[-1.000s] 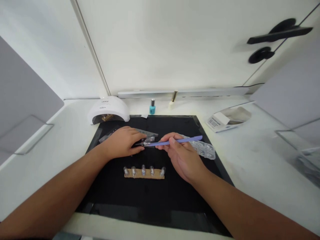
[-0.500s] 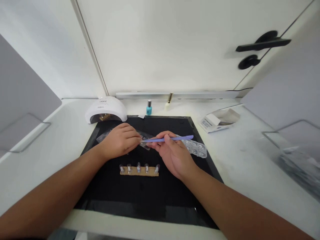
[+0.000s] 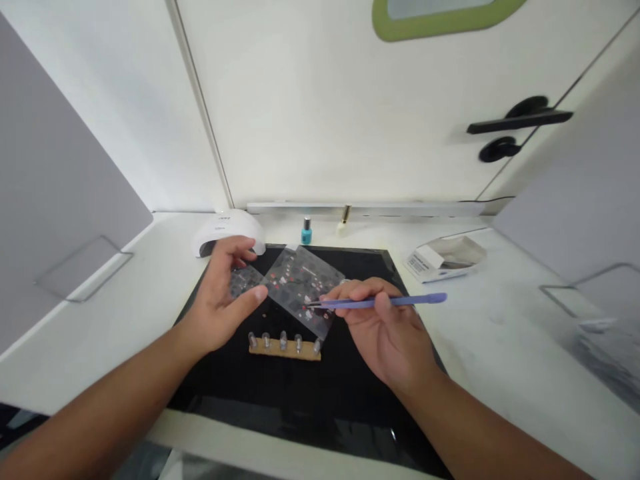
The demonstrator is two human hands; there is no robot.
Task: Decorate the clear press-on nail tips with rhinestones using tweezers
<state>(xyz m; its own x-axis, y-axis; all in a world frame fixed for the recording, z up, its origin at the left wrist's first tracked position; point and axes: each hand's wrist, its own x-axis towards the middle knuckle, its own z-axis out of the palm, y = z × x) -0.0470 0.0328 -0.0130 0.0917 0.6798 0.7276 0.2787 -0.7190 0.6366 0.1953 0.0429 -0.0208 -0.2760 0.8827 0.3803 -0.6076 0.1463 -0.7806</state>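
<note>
Table (image 3: 505,360): white, under a black mat (image 3: 280,393).
Right hand (image 3: 390,337): pinching purple tweezers (image 3: 365,303).
Left hand (image 3: 215,307): fingers and thumb spread, thumb beside a clear sheet (image 3: 295,283)'s left edge; contact unclear.
Sheet: printed, set cornerwise over the mat, between the hands.
Tweezers: tips at the sheet's lower part.
Strip (image 3: 291,352): brown, bearing five clear pieces (image 3: 283,341).

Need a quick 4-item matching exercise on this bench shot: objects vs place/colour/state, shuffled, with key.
Column 1
1. tweezers
2. small bottle
3. open box
4. cardboard strip

Column 2
A. bears a row of five small clear pieces
B. on the white table, right of the black mat
C. gripped in the right hand
D. turquoise, with a silver-coloured cap

Pairs: 1-C, 2-D, 3-B, 4-A
</note>
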